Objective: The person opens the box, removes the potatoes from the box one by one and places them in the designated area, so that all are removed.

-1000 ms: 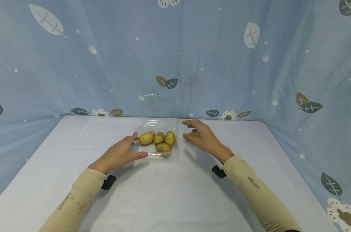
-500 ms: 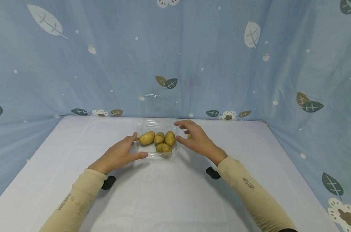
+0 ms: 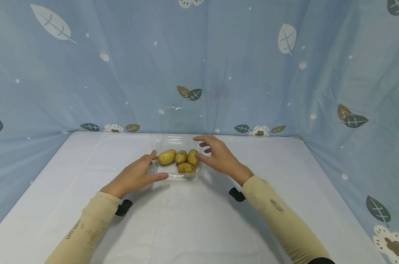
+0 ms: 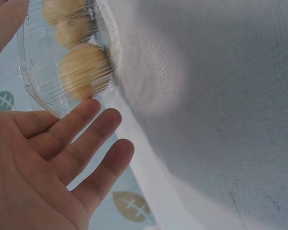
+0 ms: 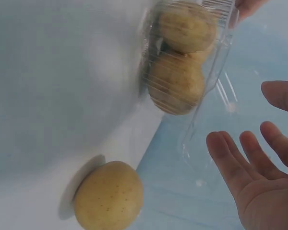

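A clear plastic clamshell box (image 3: 173, 176) stands with its lid (image 3: 181, 121) raised at the back. Several yellow potatoes (image 3: 167, 157) lie inside it. My left hand (image 3: 135, 176) is at the box's left side, fingers spread and fairly straight, thumb reaching over the front left corner. My right hand (image 3: 220, 156) hovers at the right rim, thumb and fingers parted, holding nothing; its thumb overlaps the rightmost potato in the head view. One loose potato (image 5: 109, 196) lies outside the box, seen in the right wrist view and hidden by my right hand in the head view.
A white cloth (image 3: 193, 223) covers the table. Blue leaf-patterned curtain (image 3: 252, 73) hangs along the back and sides, close behind the raised lid. Black devices (image 3: 237, 194) sit at both wrists, below the beige sleeves.
My right hand has moved left, from over the loose potato to the right rim of the box, empty throughout. The left hand, box and potatoes in it have stayed put.
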A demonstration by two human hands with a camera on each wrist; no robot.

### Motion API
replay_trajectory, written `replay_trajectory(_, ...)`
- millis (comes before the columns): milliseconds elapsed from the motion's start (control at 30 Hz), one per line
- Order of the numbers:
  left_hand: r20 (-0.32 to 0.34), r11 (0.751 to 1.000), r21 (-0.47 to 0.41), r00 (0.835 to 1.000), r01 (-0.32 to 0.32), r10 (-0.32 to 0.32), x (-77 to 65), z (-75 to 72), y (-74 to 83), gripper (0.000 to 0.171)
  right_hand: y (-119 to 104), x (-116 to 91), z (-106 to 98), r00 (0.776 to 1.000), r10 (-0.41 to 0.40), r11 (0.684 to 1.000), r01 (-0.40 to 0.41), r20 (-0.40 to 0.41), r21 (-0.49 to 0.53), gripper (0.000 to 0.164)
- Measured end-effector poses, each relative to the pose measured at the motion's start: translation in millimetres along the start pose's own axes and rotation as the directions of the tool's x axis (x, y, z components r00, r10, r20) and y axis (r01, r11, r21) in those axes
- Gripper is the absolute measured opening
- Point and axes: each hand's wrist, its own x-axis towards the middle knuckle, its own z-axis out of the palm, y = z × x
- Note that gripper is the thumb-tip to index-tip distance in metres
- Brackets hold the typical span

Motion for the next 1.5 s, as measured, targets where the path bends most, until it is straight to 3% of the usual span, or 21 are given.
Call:
replay_trajectory(333,0.001,1.0,-0.013,1.0,0.005,-0.005,-1.3,-0.5,0.1,0.111,-4,7,4,0.994,0.027,0.997,-0.034,0.11,0.063,0.048)
replay_trajectory(667,0.003,1.0,-0.012,1.0,0.006,-0.006,-1.3,-0.3,0.5,0.111,-10,14,9,0.977,0.042,0.999,-0.039,0.207,-0.017,0.041)
replay_trajectory(933,0.003,1.0,-0.019,1.0,0.003,-0.003,-1.4,0.6,0.1,0.112,-7,16,15,0.97,-0.012,0.999,0.004,0.241,0.033,0.04)
replay_trajectory(1300,-0.001,1.0,-0.023,1.0,-0.004,0.004,-1.2,0.4,-0.7,0.111,-10,19,22,0.95,-0.004,1.0,-0.004,0.312,0.026,0.041)
replay_trajectory(1500,-0.002,1.0,-0.028,1.0,-0.004,0.004,-0.8,0.6,-2.0,0.113,-10,19,27,0.95,-0.006,1.0,0.003,0.312,0.008,0.04)
